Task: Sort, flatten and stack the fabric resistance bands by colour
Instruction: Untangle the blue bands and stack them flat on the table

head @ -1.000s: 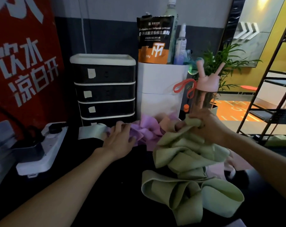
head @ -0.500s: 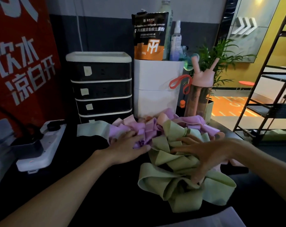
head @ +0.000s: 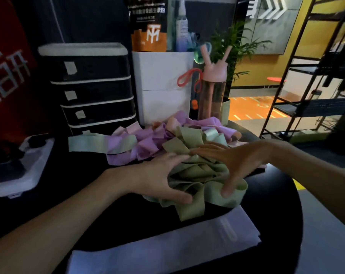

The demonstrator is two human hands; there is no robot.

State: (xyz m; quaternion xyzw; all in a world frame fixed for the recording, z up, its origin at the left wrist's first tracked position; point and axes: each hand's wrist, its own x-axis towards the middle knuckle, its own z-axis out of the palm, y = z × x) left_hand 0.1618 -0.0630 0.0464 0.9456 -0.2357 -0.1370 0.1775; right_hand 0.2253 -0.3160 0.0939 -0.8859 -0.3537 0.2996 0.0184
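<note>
A crumpled heap of green bands (head: pixel 195 175) lies in the middle of the black table (head: pixel 276 194). My left hand (head: pixel 159 175) cups its left side, thumb under the front loops. My right hand (head: pixel 233 161) spreads over its top and right side, thumb pressing the front loop. Behind the heap sits a tangle of purple bands (head: pixel 146 143) mixed with a few peach ones (head: pixel 173 123). One pale green band (head: pixel 92 143) trails out flat to the left. A flat pale lilac band (head: pixel 167 248) lies along the table's near edge.
At the back stand a black drawer unit (head: pixel 92 86), a white box (head: pixel 163 86) holding a pouch and spray bottle, and a pink bottle (head: pixel 213 89). A white power strip (head: pixel 21 171) lies at left. A metal rack (head: pixel 316 76) stands off the table's right.
My left hand left the purple bands and moved right onto the green heap. My right hand lowered the green bands and now spreads over them. The view tilted down, showing the lilac band.
</note>
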